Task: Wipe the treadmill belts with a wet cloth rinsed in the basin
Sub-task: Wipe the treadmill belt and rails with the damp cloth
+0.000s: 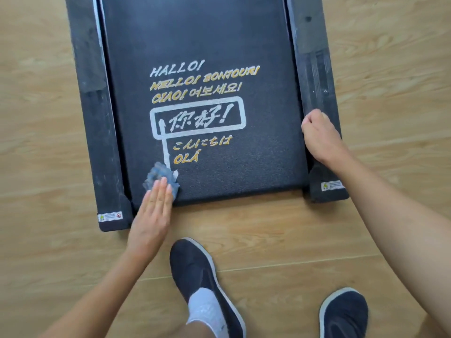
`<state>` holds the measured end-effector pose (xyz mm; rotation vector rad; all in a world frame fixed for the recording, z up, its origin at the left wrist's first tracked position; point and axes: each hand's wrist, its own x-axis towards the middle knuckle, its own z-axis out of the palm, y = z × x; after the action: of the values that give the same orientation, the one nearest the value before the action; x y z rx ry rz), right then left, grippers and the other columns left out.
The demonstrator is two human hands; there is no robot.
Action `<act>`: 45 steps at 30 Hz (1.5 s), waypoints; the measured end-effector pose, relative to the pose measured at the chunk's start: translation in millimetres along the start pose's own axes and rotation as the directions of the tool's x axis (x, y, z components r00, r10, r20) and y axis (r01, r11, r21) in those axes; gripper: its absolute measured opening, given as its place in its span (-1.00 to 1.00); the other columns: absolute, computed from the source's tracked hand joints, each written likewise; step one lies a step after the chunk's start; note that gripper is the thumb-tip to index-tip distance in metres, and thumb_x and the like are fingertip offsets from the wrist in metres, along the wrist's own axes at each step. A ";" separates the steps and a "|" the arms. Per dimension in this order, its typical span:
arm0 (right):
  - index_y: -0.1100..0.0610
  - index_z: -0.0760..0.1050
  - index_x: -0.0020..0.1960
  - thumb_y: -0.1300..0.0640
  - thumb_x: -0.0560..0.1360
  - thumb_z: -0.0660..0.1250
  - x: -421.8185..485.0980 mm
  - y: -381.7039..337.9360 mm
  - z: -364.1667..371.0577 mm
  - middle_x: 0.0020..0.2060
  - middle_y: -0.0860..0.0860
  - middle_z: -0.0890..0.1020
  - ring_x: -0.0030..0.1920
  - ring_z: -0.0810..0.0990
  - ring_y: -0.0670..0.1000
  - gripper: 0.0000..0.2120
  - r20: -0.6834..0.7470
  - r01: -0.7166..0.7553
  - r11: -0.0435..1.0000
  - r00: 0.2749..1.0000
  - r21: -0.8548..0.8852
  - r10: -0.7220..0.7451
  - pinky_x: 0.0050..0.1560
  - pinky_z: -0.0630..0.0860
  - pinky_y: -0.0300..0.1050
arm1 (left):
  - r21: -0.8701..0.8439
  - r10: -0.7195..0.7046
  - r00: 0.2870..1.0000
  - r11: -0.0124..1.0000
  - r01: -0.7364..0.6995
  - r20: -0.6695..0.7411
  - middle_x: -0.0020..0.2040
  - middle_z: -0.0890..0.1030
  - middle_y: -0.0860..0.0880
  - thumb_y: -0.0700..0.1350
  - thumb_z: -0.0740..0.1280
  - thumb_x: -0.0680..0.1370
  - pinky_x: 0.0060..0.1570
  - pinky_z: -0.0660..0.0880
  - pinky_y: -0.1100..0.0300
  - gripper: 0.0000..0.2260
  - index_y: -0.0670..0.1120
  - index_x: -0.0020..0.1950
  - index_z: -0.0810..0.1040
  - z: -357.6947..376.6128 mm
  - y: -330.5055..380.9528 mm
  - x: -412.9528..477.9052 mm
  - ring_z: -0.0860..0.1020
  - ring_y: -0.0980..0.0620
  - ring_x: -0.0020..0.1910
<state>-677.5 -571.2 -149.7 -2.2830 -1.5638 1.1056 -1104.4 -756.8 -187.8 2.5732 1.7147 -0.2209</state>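
blue cloth (158,178) pressed onto treadmill belt (219,57) at 7 o'clock corner by left hand (153,211), fingers straight and together for even wiping pressure. right hand (319,135) set on side rail (314,76) at 3 o'clock, fingers curled, grip unclear; bracing judged.

Cloth (161,179) blurred; treadmill belt (195,32) cut off (top)

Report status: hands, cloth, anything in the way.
Left hand flat, pressing cloth on belt, near left corner. Right hand curled, resting on side rail. Nothing else on belt; basin out of view.
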 end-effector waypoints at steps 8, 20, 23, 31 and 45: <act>0.16 0.40 0.03 0.17 0.61 0.04 0.3 0.8 1.9 0.09 0.06 0.49 0.06 0.45 0.13 -0.83 -0.001 0.021 1.000 1.000 0.005 -0.021 -0.02 0.31 0.01 | 0.034 -0.198 0.967 0.980 0.195 0.162 0.61 0.17 -0.46 -0.45 -0.12 0.62 0.49 0.36 -0.32 -0.48 -0.46 0.61 0.14 1.8 -9.9 -23.0 0.25 -0.47 0.59; -0.03 0.49 0.01 0.13 0.61 0.16 -21.7 -17.9 16.6 0.06 -0.03 0.57 0.16 0.52 0.12 -0.85 -0.014 -0.045 0.994 0.999 0.100 0.047 0.11 0.42 0.05 | -0.577 -0.070 0.950 0.780 0.242 0.304 0.44 0.60 -0.10 -0.32 0.02 0.43 0.04 0.66 0.16 -0.34 -0.08 0.46 0.59 -67.9 155.1 84.4 0.58 -0.03 0.41; -0.09 0.58 0.03 -0.03 0.60 0.16 -61.7 -51.7 37.6 -0.01 -0.16 0.68 0.09 0.63 -0.08 -0.79 0.087 0.089 0.949 0.989 0.303 -0.121 0.16 0.50 -0.04 | -0.828 -0.156 0.843 0.165 0.536 0.515 0.31 0.69 0.02 -0.21 0.10 0.48 0.36 0.52 0.02 -0.44 -0.01 0.44 0.59 -89.9 118.7 105.3 0.62 0.02 0.34; -0.06 0.54 0.23 -0.33 0.49 0.35 -79.8 -130.5 106.6 0.07 -0.13 0.69 0.10 0.64 -0.11 -0.55 0.228 0.086 0.898 0.953 0.432 -0.201 0.24 0.55 0.01 | -0.833 -0.318 0.788 -0.378 0.405 0.528 0.06 0.77 -0.07 -0.33 0.25 0.68 0.01 0.68 0.10 -0.71 -0.05 0.18 0.70 -108.4 24.7 140.8 0.72 0.01 0.02; 0.01 0.36 0.01 -0.02 0.66 0.23 -76.1 -207.3 -18.6 -0.09 -0.05 0.55 -0.09 0.52 0.05 -0.87 0.097 0.303 0.948 0.945 0.103 -0.312 -0.14 0.42 0.02 | -0.760 -0.174 0.897 0.481 0.437 0.406 0.56 0.42 0.16 -0.11 0.32 0.67 0.41 0.45 0.14 -0.45 0.07 0.66 0.31 -172.2 -26.6 166.1 0.43 0.17 0.47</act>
<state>-832.2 -540.5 5.9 -1.8665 -1.7987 1.2047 -1049.6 -575.0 -39.7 1.4312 1.5877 0.2072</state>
